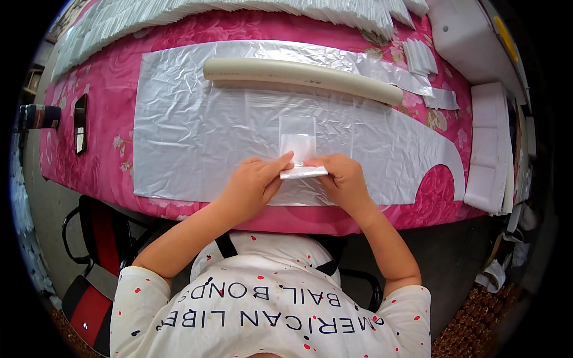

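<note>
A strip of folded white plastic film (297, 128) lies in front of me, its near end folded into a thick flat edge. My left hand (253, 182) pinches the left end of that fold between thumb and fingers. At the other end my right hand (344, 179) is closed on the same fold, its thumb on top. Underneath spreads a large, creased, silvery-white plastic sheet (197, 137) with a rounded cut-out at its right end. Beyond the hands a long cream-coloured pipe (298, 76) lies across the sheet.
A pink floral cloth (89, 170) covers the table. Rows of folded white packets (179, 15) line the far edge, with a smaller bundle (419, 56) at far right. A phone (80, 124) and dark cylinder (43, 116) lie left. White foam blocks (486, 143) stand right; chairs (98, 232) at lower left.
</note>
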`<state>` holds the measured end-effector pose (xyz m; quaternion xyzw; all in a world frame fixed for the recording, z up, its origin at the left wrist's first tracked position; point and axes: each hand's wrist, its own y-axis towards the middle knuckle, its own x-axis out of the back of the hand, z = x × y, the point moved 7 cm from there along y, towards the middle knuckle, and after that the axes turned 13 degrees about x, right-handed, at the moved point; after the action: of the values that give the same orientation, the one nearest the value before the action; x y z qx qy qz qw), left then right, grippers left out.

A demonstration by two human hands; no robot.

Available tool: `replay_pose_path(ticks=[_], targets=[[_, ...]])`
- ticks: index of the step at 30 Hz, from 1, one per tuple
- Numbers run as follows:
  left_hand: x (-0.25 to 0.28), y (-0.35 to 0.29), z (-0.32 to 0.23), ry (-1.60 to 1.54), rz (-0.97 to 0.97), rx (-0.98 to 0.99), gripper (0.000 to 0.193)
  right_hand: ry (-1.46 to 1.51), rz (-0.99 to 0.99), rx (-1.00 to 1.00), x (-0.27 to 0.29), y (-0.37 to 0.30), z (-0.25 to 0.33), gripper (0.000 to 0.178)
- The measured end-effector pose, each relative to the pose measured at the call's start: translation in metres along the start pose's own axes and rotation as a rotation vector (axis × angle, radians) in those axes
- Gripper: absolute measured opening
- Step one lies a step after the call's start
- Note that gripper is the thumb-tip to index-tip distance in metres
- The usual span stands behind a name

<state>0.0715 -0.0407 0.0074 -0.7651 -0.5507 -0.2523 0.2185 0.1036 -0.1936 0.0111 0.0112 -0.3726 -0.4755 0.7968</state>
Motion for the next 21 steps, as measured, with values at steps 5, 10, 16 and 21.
replay_pose_path(ticks=[5,10,16,21], targets=[[0.004,0.025,0.024,-0.228,-0.011,0.444,0.057,0.055,0.086,-0.536,-0.004,0.014,-0.029,0.026],[0.009,0.033,0.032,-0.333,-0.026,0.579,0.066,0.206,0.213,-0.824,-0.010,0.019,-0.048,0.030],[0.018,0.026,0.001,0.057,-0.307,0.043,0.076,0.217,0.221,-0.849,-0.012,0.018,-0.054,0.030],[-0.020,0.040,-0.020,0.412,-0.159,-0.050,0.093,0.217,0.202,-0.819,-0.012,0.018,-0.054,0.029]])
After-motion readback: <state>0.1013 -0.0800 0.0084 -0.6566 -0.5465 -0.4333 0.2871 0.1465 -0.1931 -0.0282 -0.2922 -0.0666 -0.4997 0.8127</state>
